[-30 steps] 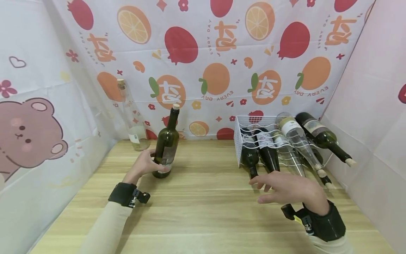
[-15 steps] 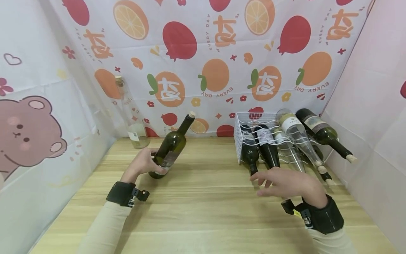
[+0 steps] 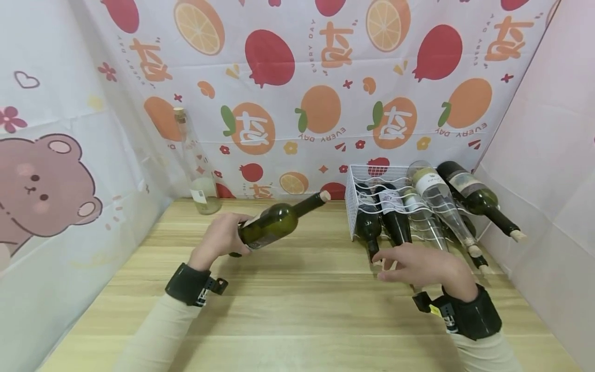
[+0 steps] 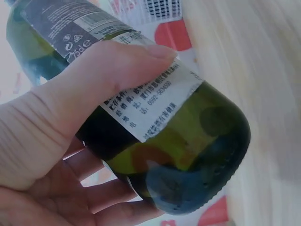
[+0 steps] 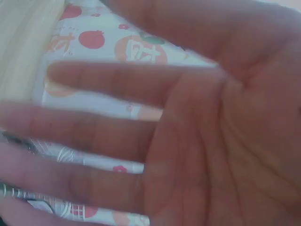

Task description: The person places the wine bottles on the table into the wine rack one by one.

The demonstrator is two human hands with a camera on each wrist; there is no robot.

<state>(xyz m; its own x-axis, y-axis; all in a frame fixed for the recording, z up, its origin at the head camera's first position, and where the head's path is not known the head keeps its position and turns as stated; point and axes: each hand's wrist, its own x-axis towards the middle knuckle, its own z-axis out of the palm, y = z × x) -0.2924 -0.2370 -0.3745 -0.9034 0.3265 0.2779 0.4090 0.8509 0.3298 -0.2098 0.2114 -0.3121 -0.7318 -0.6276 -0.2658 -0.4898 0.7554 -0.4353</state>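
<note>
My left hand (image 3: 218, 240) grips a dark green wine bottle (image 3: 274, 222) around its lower body. The bottle is tilted nearly flat, its corked neck pointing right and slightly up. In the left wrist view the thumb lies across the bottle's white label (image 4: 160, 108), and the fingers curve under the glass. My right hand (image 3: 423, 266) hovers in front of the white wire wine rack (image 3: 351, 206), fingers extended and holding nothing. Its fingertips overlap the neck of the leftmost racked bottle (image 3: 368, 222) in the head view. The right wrist view shows the palm (image 5: 188, 141) with spread fingers.
Several corked bottles lie in the rack, necks toward me, among them a clear bottle (image 3: 439, 194) and a green bottle (image 3: 479, 199) on top. A clear corked bottle (image 3: 203, 191) stands upright at the back left. Printed cloth walls (image 3: 307, 57) enclose the wooden table (image 3: 297, 320).
The wine bottle in my left hand has gone from upright to nearly horizontal, its neck swinging right and down. My right hand has stayed almost in place.
</note>
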